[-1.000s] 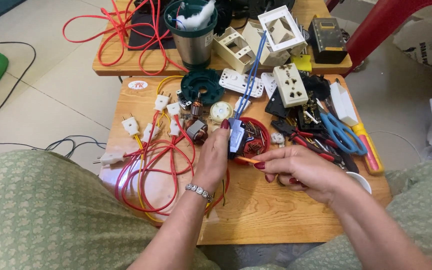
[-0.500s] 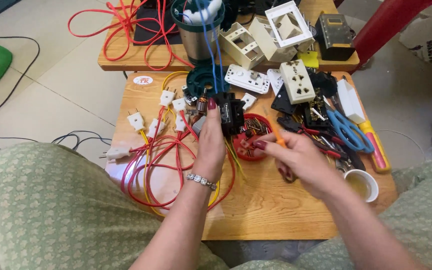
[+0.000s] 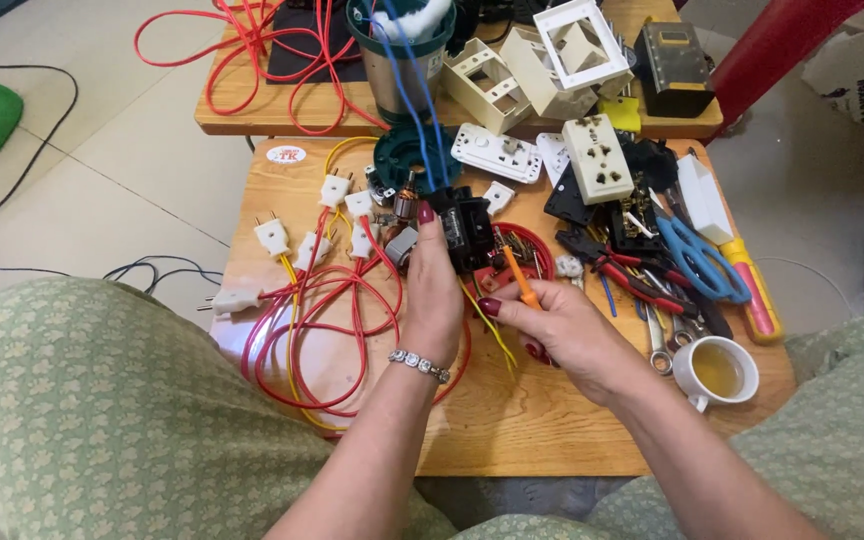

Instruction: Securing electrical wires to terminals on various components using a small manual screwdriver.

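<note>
Two hands are working over the small wooden table (image 3: 552, 420): the left hand (image 3: 432, 300) is gripping a small black electrical part (image 3: 467, 228) between thumb and fingers, lifting it just above the middle of the tabletop, while the right hand (image 3: 562, 325) is pinching an orange-handled screwdriver (image 3: 520, 282) with its tip pointing toward the part's lower edge at about 11 o'clock from the hand. Blue wires (image 3: 407, 95) are running from the part's top toward 12 o'clock, past a dark green round housing (image 3: 414, 158) (partly hidden behind the part). The part is looking rigid, light and hard-shelled, probably moulded plastic, so a firm side grip on its body is likely suiting it better than a hold on the wires, which are appearing thin and apt to pull loose. The screwdriver is seeming slim and easy to roll, so a fingertip pinch near the handle's middle is probably steadying it. At 9 o'clock, red wires (image 3: 322, 310) with white plugs (image 3: 272, 235) are lying looped; at 3 o'clock, blue-handled scissors (image 3: 697, 262) and a white cup (image 3: 717, 372) are resting near the table's edge.
</note>
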